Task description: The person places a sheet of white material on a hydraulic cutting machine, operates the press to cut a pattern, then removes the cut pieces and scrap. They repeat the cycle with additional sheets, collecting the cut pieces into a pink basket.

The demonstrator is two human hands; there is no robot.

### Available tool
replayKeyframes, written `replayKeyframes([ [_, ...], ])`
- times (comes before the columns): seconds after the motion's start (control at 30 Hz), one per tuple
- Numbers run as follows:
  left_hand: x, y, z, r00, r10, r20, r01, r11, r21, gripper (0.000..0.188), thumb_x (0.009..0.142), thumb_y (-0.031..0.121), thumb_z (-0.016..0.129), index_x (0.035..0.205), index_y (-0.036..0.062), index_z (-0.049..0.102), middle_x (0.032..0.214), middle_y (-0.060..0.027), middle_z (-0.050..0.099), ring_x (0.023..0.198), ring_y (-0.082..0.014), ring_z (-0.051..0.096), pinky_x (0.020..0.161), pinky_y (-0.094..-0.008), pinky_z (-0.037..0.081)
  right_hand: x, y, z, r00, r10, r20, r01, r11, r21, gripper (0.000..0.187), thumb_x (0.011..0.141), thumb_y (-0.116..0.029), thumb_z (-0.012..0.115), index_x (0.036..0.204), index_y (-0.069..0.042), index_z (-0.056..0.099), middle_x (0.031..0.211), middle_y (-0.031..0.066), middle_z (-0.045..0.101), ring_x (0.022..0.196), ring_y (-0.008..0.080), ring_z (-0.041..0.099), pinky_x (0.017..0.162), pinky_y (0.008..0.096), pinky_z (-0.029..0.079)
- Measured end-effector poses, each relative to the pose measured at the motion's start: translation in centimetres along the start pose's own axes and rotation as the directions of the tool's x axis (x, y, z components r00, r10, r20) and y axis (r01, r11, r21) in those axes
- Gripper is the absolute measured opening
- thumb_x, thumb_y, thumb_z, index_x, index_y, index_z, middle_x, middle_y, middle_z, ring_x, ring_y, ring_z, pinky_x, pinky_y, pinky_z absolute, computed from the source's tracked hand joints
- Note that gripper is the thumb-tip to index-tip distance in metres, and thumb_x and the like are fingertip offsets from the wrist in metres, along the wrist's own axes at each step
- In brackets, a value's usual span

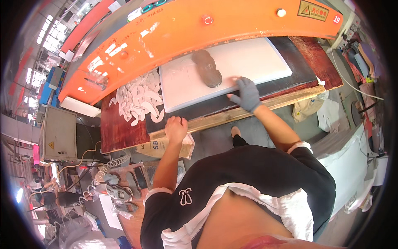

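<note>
While the dark, lobed block [208, 69] is lying on the white sheet [261, 62], close to its front edge, the gloved right hand [246, 96] is hovering just to the block's right and slightly nearer the wearer. From that grip, the block is lying leftward and farther in, its long axis running from front to back with the far end slanting left. The right grip is standing wide, thumb and fingers apart with nothing between them; whether the fingertips are touching the sheet is unclear. Farther from the block, the bare left hand [176, 129] is resting at the front edge of the bench [124, 139], fingers curling, and I cannot tell whether its grip is holding anything. Loose white pieces [140, 99] are lying heaped left of the sheet. Below the bench edge, a tan sack [186, 147] is showing, its contents hidden.
</note>
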State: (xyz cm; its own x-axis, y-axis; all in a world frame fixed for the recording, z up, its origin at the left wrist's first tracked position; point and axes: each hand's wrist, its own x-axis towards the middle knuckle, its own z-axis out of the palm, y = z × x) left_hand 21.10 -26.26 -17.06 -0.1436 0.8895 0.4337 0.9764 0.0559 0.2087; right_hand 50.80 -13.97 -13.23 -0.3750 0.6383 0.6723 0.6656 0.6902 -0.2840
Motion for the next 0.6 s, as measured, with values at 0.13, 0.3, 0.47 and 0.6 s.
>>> replayKeyframes([
  [0.13,-7.0,1.6,-2.4,1.000,0.012,-0.016,-0.012,1.000,-0.023,0.024,0.073,0.020,0.058,0.056,0.0062,0.049,0.066,-0.0087,0.052,0.068,-0.0293,0.052,0.059,-0.0438,0.043,-0.9,-5.4,1.6,0.987,0.095,0.127,-0.101,0.994,0.039,0.077,0.061,-0.044,0.074,0.118,0.000,0.046,0.113,0.0182,0.051,0.103,0.0342,0.048,0.088,0.0423,0.039],
  [0.3,-13.8,3.0,-4.7,0.997,0.052,-0.049,-0.055,0.996,-0.073,0.022,0.072,0.018,0.059,0.057,0.0078,0.048,0.065,-0.0076,0.049,0.065,-0.0291,0.051,0.055,-0.0431,0.042,-5.0,-8.0,0.3,0.958,0.246,0.150,-0.268,0.951,0.152,0.072,0.062,-0.041,0.073,0.116,0.001,0.049,0.106,0.0176,0.054,0.101,0.0331,0.050,0.087,0.0410,0.040],
  [0.47,-18.8,3.7,-6.1,0.999,0.016,0.040,-0.013,0.998,-0.067,0.023,0.071,0.017,0.061,0.057,0.0081,0.046,0.065,-0.0072,0.047,0.065,-0.0283,0.050,0.053,-0.0424,0.040,-8.7,-6.6,-3.6,0.829,0.527,0.187,-0.522,0.607,0.600,0.061,0.067,-0.033,0.072,0.112,0.001,0.051,0.099,0.0192,0.055,0.092,0.0327,0.054,0.081,0.0370,0.044],
  [0.6,-21.1,4.0,-6.3,0.997,0.027,0.078,-0.020,0.996,-0.091,0.023,0.070,0.017,0.061,0.057,0.0078,0.045,0.065,-0.0072,0.046,0.066,-0.0279,0.050,0.053,-0.0421,0.040,-11.8,-5.8,-6.2,0.959,0.278,0.046,-0.282,0.949,0.144,0.069,0.061,-0.033,0.075,0.116,-0.001,0.048,0.104,0.0175,0.053,0.096,0.0335,0.051,0.084,0.0390,0.043],
])
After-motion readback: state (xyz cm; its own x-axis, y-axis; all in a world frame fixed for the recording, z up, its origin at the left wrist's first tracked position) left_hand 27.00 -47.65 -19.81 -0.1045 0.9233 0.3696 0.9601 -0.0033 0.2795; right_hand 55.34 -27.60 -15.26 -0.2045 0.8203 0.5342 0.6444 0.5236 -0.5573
